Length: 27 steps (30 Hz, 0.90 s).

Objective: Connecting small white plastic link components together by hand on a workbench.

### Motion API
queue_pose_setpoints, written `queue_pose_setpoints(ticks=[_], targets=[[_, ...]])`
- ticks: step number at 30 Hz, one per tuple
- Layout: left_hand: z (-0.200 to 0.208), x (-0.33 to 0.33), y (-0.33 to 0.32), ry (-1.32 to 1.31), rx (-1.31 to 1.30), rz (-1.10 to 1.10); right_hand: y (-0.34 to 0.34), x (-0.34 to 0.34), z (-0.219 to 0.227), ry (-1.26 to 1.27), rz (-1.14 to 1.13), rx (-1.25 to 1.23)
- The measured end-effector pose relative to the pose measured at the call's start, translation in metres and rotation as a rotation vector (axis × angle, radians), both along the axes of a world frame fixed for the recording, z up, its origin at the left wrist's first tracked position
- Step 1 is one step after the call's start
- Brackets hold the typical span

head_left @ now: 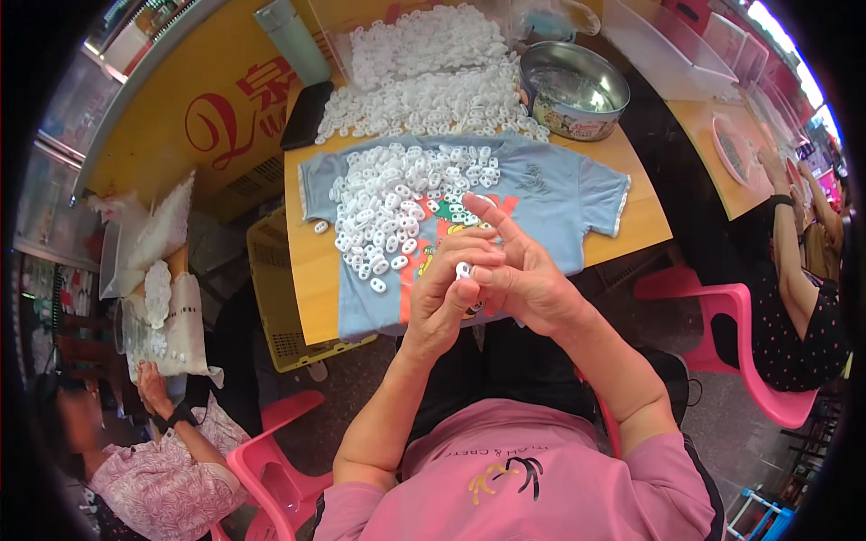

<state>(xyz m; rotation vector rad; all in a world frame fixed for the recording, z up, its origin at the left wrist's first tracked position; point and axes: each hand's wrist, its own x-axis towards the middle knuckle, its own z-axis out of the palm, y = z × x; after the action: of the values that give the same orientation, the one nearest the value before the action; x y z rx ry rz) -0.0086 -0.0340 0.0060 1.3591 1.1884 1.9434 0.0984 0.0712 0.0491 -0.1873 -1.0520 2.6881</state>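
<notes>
A small white oval plastic piece with dark holes [464,270] is pinched in front of me where my two hands meet. My left hand [439,288] is closed, with its thumb below the piece and its fingers curled over the top. From the right, my right hand [534,287] presses its thumb against the piece, its index finger stretched up and away. Just beyond the hands, a loose heap of the same white two-hole pieces [388,194] lies on a grey-blue T-shirt [564,189] spread over the wooden table [311,298].
Behind the shirt lies a bigger pile of white pieces [424,104], with a round metal tin [577,90] at its right. A dark phone [307,115] and a pale green bottle [293,41] are at the back left. Other people sit at tables on both sides, on pink chairs [744,338].
</notes>
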Motion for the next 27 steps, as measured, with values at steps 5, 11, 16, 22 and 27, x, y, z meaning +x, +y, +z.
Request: queue_pose_setpoints(ticks=[5, 11, 16, 22, 27], targets=[[0.002, 0.001, 0.004, -0.061, 0.026, -0.009, 0.000, -0.001, -0.005, 0.040, 0.008, -0.054], [-0.006, 0.002, 0.009, -0.114, 0.033, -0.002, -0.003, -0.002, -0.009, 0.056, -0.002, -0.115], [0.013, 0.004, 0.000, -0.246, -0.046, 0.018, -0.004, -0.004, -0.003, -0.009, -0.048, -0.026], [0.038, -0.076, -0.071, -0.062, -0.322, 0.646, 0.016, -0.005, -0.030, -0.148, -0.168, 0.400], [0.002, -0.162, -0.150, 0.000, -0.498, 0.967, 0.040, -0.005, -0.039, -0.197, -0.399, 0.595]])
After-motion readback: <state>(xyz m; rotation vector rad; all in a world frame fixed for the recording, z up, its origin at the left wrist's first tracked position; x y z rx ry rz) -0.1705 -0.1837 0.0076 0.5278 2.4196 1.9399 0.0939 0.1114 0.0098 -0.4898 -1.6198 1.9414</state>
